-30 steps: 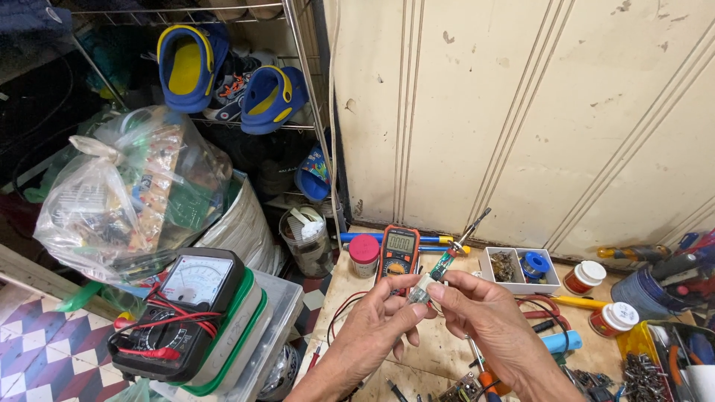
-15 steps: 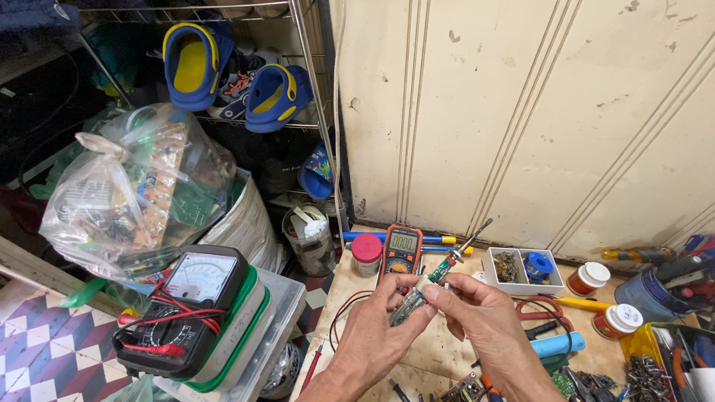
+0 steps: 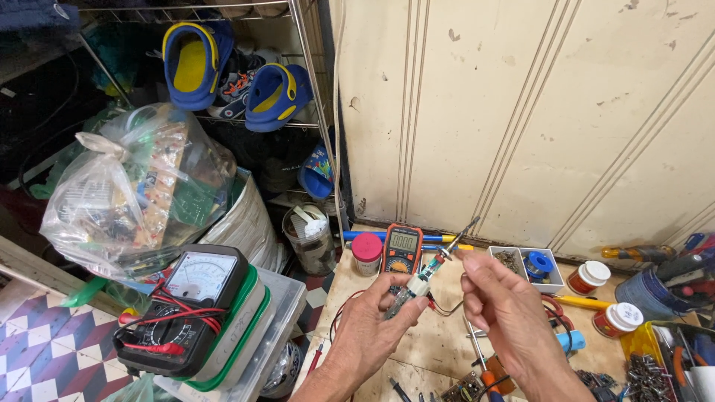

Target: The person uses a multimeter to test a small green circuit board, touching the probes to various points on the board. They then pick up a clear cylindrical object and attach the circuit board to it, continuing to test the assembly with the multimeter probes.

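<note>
Soldering iron (image 3: pixel 423 279) pinched in my left hand (image 3: pixel 372 327) grip, right hand (image 3: pixel 499 298) fingers closed near tip, above desk (image 3: pixel 439 350), orange multimeter (image 3: pixel 402 249) behind.

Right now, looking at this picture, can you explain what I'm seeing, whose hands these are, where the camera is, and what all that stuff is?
The camera sits on a person's head and looks down at their own two bare hands; there is no machine. The left hand holds a slim tool with a clear handle and a metal tip. The right hand pinches it near the tip. Below them is a wooden bench carrying an orange meter, a jar with a pink lid, a small parts tray and red wires. To the left, a black dial meter rests on plastic boxes, beside a clear bag of circuit boards. Blue shoes sit on a wire rack above.
</note>
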